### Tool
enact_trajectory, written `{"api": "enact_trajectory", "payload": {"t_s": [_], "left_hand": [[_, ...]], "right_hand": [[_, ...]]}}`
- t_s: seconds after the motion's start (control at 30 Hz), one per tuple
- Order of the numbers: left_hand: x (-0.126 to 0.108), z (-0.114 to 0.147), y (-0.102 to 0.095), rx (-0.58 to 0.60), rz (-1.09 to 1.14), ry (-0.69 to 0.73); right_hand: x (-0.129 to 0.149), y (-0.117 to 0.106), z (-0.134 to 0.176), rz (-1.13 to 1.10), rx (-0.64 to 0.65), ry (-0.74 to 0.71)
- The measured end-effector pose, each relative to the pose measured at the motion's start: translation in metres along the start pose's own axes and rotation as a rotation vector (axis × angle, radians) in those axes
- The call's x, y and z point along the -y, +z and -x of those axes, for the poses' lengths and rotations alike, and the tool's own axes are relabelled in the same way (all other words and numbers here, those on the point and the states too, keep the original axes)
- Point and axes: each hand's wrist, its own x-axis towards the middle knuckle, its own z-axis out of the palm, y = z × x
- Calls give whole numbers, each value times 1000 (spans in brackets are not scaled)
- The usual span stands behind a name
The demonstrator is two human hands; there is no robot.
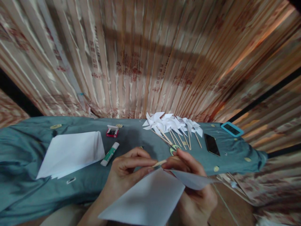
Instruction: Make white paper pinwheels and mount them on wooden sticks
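My left hand (131,168) is closed in a pinch on the end of a thin wooden stick (160,163). My right hand (196,191) is closed around the stick and a folded white paper (150,194), which hangs large and close to the camera. One flap of the paper juts out to the right across my right fingers. Stick and paper meet between the two hands; the exact join is hidden by the fingers. Just beyond my right fingertips lie scissors with green-and-white handles (173,149).
Several white paper pinwheels (156,121) on sticks lie at the back of the green cloth (131,135). A stack of white paper (70,150), a glue stick (110,153) and a small red box (112,131) are left. A phone (212,144) and a blue-framed device (232,129) lie right.
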Motion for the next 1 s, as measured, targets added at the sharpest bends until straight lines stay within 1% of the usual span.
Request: {"api": "enact_trajectory", "payload": {"t_s": [0.1, 0.3, 0.47, 0.63, 0.83, 1.0], "left_hand": [[2, 0, 1, -9, 18, 12], [5, 1, 0, 32, 38, -75], [6, 1, 1, 10, 88, -61], [7, 1, 2, 13, 98, -66], [10, 1, 2, -11, 119, -24], [9, 1, 2, 3, 111, -54]], "right_hand": [[0, 1, -1, -32, -1, 13], [2, 2, -2, -48, 14, 16], [1, 3, -2, -56, 12, 11], [0, 2, -2, -46, 5, 7], [1, 1, -2, -7, 2, -4], [2, 2, -1, -25, -11, 9]]}}
